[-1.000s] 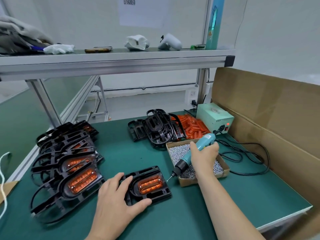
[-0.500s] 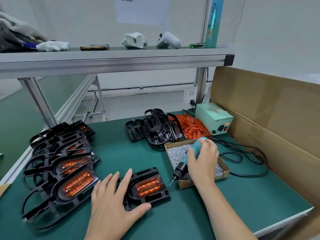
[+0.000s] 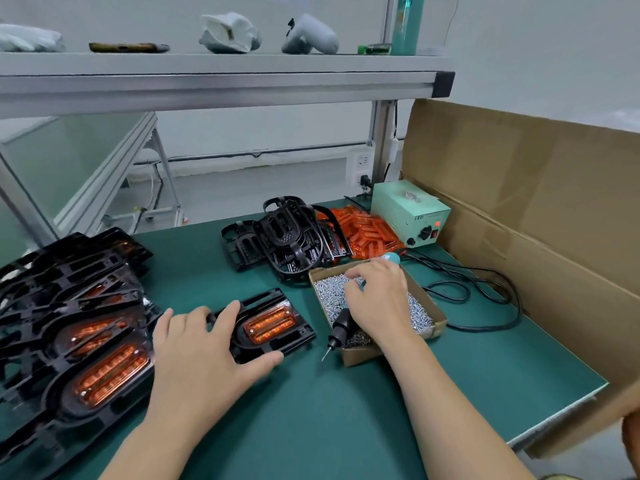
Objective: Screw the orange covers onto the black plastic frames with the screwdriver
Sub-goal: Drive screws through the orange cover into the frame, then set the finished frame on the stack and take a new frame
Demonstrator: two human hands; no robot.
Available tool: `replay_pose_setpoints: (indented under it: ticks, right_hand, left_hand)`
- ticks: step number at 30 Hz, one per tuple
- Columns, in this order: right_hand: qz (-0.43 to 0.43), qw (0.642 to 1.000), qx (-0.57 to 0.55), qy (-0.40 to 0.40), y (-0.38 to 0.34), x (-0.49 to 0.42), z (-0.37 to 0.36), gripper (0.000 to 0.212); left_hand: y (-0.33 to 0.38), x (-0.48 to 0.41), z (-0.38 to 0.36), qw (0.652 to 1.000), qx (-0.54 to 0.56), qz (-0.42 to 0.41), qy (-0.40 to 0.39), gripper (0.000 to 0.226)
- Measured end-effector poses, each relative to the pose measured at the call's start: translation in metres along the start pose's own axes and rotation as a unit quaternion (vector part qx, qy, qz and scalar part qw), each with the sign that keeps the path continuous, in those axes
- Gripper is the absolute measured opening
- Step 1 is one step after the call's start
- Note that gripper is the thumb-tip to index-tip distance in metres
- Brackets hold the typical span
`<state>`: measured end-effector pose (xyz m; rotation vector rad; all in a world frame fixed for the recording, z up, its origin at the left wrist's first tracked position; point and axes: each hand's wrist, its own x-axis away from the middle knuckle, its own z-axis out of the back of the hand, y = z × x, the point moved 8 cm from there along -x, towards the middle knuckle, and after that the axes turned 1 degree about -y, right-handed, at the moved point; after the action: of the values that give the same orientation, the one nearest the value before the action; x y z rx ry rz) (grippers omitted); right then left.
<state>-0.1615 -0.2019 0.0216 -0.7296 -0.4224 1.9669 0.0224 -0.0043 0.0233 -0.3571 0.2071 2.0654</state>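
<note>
Bright, even, cool white light falls from above. Shadows are faint: only a soft one lies beneath the left hand (image 3: 204,358) on the green table (image 3: 346,427). The orange cover (image 3: 270,323) at centre glows with small highlights. Straight lines bow toward the frame's edges, plainly along the shelf (image 3: 221,88) at the top. Things on it look soft and slightly blurred.

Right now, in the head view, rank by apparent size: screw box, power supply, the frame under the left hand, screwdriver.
1. Screw box
2. Frame under the left hand
3. Power supply: farther back, so unsure against frame
4. Screwdriver, mostly hidden in the right hand
</note>
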Motion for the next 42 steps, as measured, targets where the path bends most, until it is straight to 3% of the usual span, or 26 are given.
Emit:
replay_pose_setpoints:
  ticks: [6, 9, 18, 22, 28, 34, 42]
  right_hand:
    - [-0.001, 0.996, -0.085, 0.033, 0.008, 0.0, 0.001, 0.017]
    - [0.002, 0.994, -0.106, 0.04, 0.009, 0.0, 0.002, 0.029]
    - [0.009, 0.992, -0.114, 0.058, 0.01, -0.002, 0.002, 0.026]
    - [0.01, 0.991, -0.115, 0.063, 0.011, -0.003, 0.002, 0.022]
    - [0.003, 0.992, -0.112, 0.057, 0.008, -0.003, 0.001, 0.037]
    - [0.009, 0.993, -0.099, 0.071, 0.011, -0.004, 0.001, 0.022]
    - [0.013, 0.993, -0.093, 0.073, 0.01, -0.004, 0.0, 0.024]
  left_hand:
    - [-0.011, -0.038, 0.003, 0.999, -0.024, 0.033, 0.021, 0.099]
    - [-0.024, -0.053, 0.002, 0.997, -0.06, 0.047, 0.014, 0.099]
    - [-0.05, -0.099, -0.007, 0.983, -0.141, 0.115, -0.016, 0.095]
    - [-0.064, -0.113, -0.023, 0.976, -0.163, 0.133, -0.062, 0.095]
    - [-0.083, -0.121, -0.048, 0.97, -0.157, 0.136, -0.13, 0.096]
    - [-0.094, -0.125, -0.062, 0.961, -0.124, 0.147, -0.199, 0.092]
    - [-0.098, -0.125, -0.072, 0.949, -0.084, 0.162, -0.257, 0.095]
